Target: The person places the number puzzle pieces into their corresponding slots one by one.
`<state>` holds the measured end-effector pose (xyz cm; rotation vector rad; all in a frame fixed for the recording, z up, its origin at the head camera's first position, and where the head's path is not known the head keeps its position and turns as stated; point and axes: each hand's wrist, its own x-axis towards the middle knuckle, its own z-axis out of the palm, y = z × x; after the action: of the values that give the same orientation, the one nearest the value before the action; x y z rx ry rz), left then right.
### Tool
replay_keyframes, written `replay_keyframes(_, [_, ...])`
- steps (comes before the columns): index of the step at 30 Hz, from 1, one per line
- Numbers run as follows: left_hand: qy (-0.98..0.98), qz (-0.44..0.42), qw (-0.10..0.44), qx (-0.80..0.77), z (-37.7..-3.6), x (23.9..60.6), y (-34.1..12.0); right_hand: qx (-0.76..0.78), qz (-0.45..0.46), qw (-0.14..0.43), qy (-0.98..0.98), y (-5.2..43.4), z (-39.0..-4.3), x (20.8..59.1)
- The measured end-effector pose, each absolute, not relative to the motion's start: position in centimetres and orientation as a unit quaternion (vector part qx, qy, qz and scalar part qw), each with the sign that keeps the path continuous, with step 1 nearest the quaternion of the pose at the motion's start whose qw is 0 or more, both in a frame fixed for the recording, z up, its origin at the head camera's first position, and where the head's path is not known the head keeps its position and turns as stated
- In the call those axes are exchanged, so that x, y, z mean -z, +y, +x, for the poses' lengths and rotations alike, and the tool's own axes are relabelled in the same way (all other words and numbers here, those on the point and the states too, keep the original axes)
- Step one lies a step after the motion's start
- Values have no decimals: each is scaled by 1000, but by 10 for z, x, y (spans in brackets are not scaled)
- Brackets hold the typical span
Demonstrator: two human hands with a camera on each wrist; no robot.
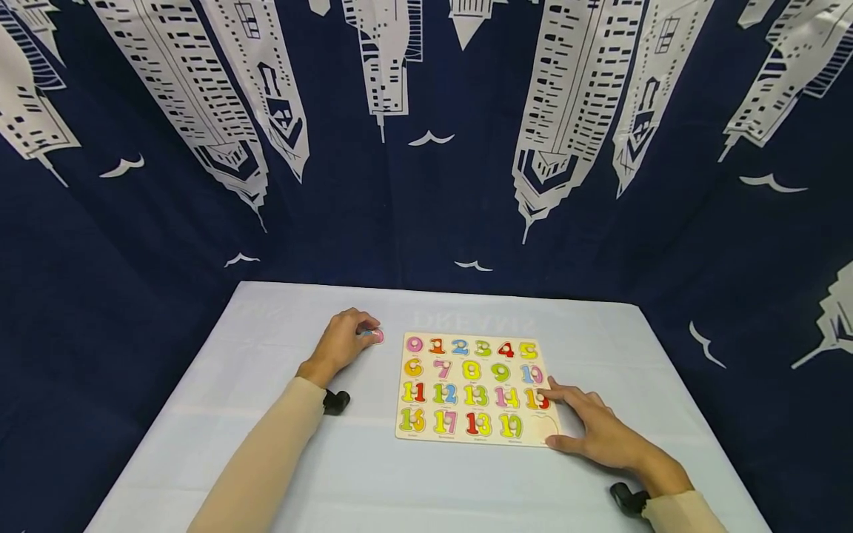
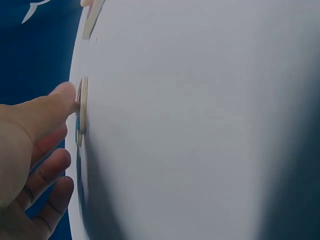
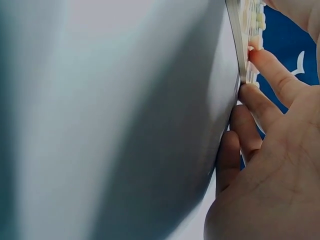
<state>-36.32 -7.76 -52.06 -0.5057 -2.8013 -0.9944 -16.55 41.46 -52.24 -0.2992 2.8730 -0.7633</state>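
Note:
A wooden number puzzle board (image 1: 473,437) lies flat on the table, its bright knobbed numerals in rows. At its lower right corner a bare recess (image 1: 543,426) shows. Left of the board, my left hand (image 1: 338,343) pinches a pink and blue puzzle piece (image 1: 378,336) by its knob, between thumb and finger. Seen edge-on in the left wrist view, that piece (image 2: 83,107) is at the table surface; its other side is hidden. My right hand (image 1: 600,433) rests at the board's right edge, index finger by the 15 and thumb at the lower corner, fingers fairly straight.
A white cloth covers the table (image 1: 320,474). Behind it hangs a dark blue curtain (image 1: 400,207) printed with white buildings and birds. Each wrist wears a black camera device, such as the left one (image 1: 336,402).

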Motion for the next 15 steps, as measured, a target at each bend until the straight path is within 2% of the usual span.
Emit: replay_keyframes(15, [-925,-157,70,340,-351,525,-78,245,-109,59,962,416,-154,517])
